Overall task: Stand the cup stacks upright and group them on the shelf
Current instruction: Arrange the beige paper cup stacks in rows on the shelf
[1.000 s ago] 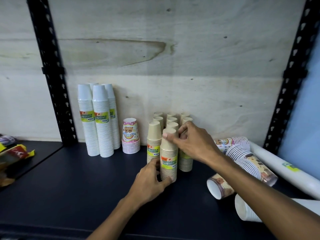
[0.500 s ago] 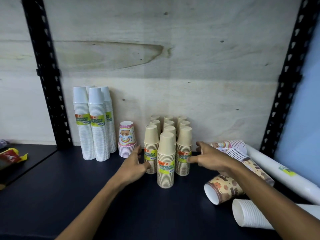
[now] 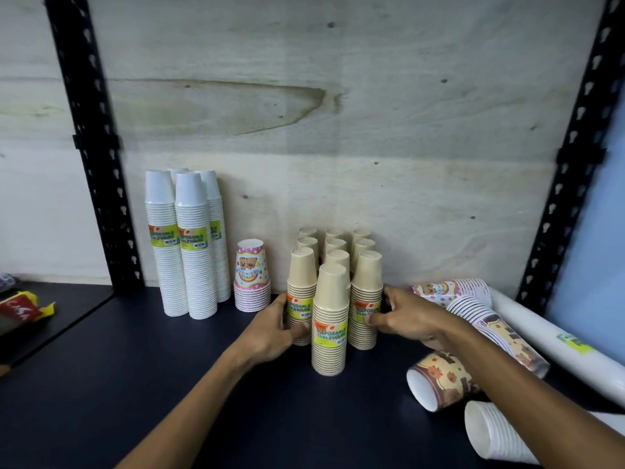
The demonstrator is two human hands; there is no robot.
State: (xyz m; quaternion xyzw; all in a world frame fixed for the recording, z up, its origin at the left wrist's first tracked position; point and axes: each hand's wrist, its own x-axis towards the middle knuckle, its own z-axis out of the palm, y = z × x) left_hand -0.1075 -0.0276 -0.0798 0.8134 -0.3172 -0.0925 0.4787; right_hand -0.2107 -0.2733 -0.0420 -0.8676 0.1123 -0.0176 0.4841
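Several beige cup stacks stand upside down in a cluster at mid-shelf; the front stack stands free. My left hand grips the left beige stack near its base. My right hand wraps the right beige stack. Tall white cup stacks stand upright at the left, with a short pink printed stack beside them. On the right, printed stacks lie on their sides: a brown-patterned one, a pink one, a striped one, and a white stack.
The dark shelf board has a plywood back wall and black slotted uprights on both sides. A long white roll lies along the right edge. Red and yellow packets sit on the neighbouring shelf at the left.
Both hands left the front beige stack, spread apart and then closed onto the left and right beige stacks behind it.
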